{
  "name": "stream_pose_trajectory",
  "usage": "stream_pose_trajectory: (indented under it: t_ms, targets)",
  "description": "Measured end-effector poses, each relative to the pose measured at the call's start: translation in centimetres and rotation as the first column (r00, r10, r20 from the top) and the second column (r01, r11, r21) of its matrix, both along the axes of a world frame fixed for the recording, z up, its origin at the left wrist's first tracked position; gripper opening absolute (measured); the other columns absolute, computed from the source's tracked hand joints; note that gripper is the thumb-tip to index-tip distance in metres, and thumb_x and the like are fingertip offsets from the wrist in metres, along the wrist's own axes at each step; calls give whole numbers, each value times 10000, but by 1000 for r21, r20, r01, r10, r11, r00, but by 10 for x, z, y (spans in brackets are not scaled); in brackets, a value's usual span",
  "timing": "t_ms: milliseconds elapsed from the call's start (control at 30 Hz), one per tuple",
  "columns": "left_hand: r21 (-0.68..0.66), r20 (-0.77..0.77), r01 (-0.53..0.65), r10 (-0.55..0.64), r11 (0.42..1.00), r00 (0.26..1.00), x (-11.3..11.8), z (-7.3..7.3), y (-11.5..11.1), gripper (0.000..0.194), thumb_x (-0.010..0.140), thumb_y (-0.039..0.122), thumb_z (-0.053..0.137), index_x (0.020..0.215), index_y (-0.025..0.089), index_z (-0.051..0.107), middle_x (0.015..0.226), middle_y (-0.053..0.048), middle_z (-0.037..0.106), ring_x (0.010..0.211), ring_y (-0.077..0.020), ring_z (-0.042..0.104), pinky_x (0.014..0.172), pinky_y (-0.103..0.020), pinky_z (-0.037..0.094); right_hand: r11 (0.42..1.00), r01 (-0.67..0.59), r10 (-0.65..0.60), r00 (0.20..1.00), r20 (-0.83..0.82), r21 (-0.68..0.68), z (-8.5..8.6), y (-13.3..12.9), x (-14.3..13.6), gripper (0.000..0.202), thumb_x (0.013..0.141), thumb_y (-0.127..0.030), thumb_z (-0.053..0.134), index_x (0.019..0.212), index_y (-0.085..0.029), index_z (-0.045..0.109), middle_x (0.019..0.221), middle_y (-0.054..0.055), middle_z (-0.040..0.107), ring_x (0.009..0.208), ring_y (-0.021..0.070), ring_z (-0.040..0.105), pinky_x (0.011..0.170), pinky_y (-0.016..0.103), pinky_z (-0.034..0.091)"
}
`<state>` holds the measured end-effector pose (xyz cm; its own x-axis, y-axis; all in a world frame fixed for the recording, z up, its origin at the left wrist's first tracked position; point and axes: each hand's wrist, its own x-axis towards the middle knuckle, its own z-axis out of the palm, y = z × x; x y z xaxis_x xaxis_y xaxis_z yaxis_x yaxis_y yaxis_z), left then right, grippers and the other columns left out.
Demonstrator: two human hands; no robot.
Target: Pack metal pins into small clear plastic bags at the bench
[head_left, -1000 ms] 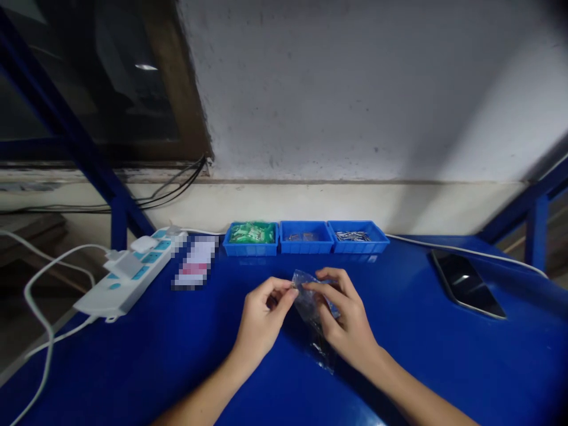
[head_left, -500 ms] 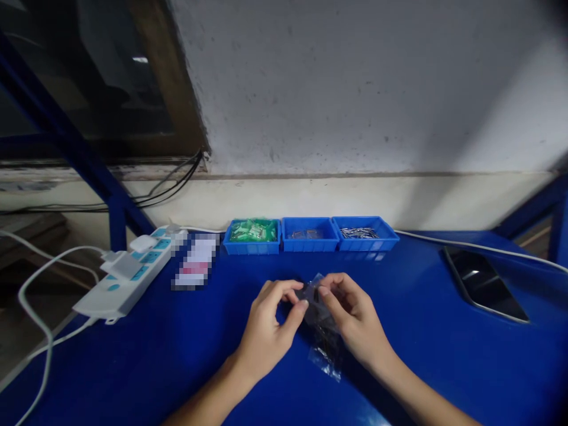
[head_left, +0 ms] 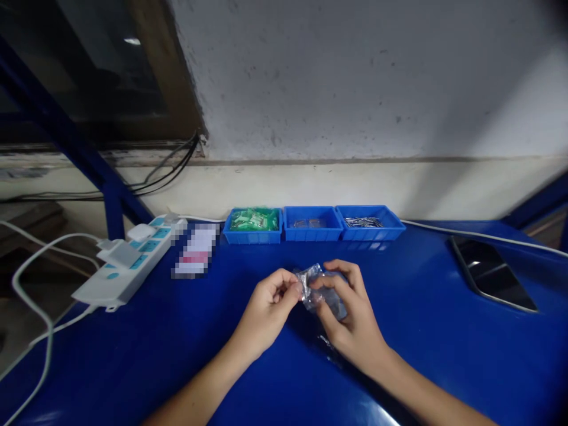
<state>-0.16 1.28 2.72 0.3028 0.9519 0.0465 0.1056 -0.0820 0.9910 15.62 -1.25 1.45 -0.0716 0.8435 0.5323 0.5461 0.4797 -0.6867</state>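
A small clear plastic bag [head_left: 331, 291], crumpled and shiny, is between my two hands above the blue table. My left hand [head_left: 275, 302] is closed in a pinch on the bag's left edge, thumb against forefinger. On the other side, my right hand [head_left: 352, 313] curls around the bag. Its forefinger and thumb touch the plastic with a gap between them, and its other fingers are bent over the bag. A small silvery bright spot shows in the plastic beside the left fingertips; I cannot tell whether it is metal or glare.
Behind the hands stand three blue bins: one with green packets [head_left: 255, 220], one with a few small clear items [head_left: 308, 223], one with metal pins [head_left: 364, 222]. A power strip [head_left: 128, 260] and a blurred card [head_left: 195, 251] lie left, a phone [head_left: 492, 272] right.
The bag has been gathered up from hanging down to bunched between my hands. My right fingers have spread wider, and my left fingers have closed tighter on its edge.
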Motion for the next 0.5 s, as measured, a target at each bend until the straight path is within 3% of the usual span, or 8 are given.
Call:
stream_pose_trajectory:
  t_ms: [67, 133, 267, 367, 500]
  targets:
    - [110, -70, -42, 50, 993, 996, 0, -2, 0, 155, 860, 282, 504, 757, 167, 520, 673, 20, 519, 606, -98, 461, 569, -209, 368, 996, 7, -9, 1000, -23, -93, 4, -1, -1, 176, 759, -187, 560, 932, -215, 574, 1100, 85, 412, 1098, 254, 418, 863, 384, 401]
    - [261, -153, -64, 106, 963, 982, 0, -3, -1, 74, 849, 215, 504, 791, 173, 526, 710, 12, 547, 629, -107, 489, 593, -219, 391, 970, -32, 8, 995, -100, -239, 10, 0, -1, 145, 789, -282, 560, 906, -200, 586, 1003, 74, 467, 956, 226, 488, 776, 349, 422]
    - [577, -320, 50, 169, 815, 932, -1, -4, -4, 89, 844, 114, 486, 816, 178, 543, 763, -11, 587, 720, -136, 517, 685, -262, 411, 830, -233, 2, 910, -415, -506, 16, 5, 1, 348, 869, -488, 448, 790, -174, 577, 729, 12, 514, 662, 135, 484, 604, 259, 388]
    - [661, -390, 164, 148, 732, 909, -1, -3, -5, 116, 873, 120, 468, 874, 182, 566, 800, -27, 614, 768, -154, 522, 722, -288, 418, 779, -296, -62, 841, -537, -553, 15, 9, 3, 392, 842, -534, 479, 715, -168, 540, 639, -17, 491, 598, 108, 455, 565, 230, 367]
    - [647, -453, 232, 122, 726, 883, -2, -7, -2, 138, 881, 125, 472, 904, 191, 591, 818, -31, 633, 800, -165, 523, 750, -303, 423, 799, -285, -69, 831, -552, -530, 13, 11, 5, 337, 782, -501, 581, 774, -167, 543, 635, -23, 505, 568, 99, 463, 554, 226, 384]
